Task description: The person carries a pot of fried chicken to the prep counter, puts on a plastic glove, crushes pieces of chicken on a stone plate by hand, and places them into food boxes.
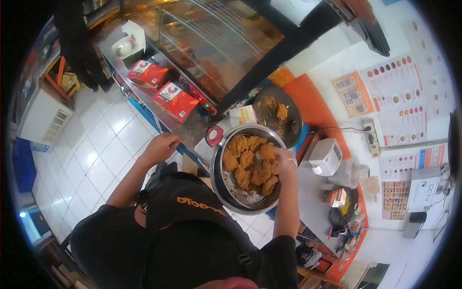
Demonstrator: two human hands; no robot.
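Note:
A round steel pan (215,185) holds several pieces of golden-brown fried chicken (246,159) on a speckled, light-coloured bottom. My right hand (287,161), in what looks like a clear plastic glove, reaches over the pan's right rim. Its fingertips close on an orange-brown piece of fried chicken (268,151) and are partly blurred. To the left of the pan, my left hand (166,144) hangs in the air over the tiled floor, fingers curled with nothing seen in them. Beside the pan's upper left rim is a red and white object (213,137).
Behind the pan sits a dark round tray (274,115) with crumbs and one chicken piece. Red boxes (175,102) line the counter before a glass display case (211,53). A white device (326,157) stands right. Another person in dark clothes (82,43) is at upper left.

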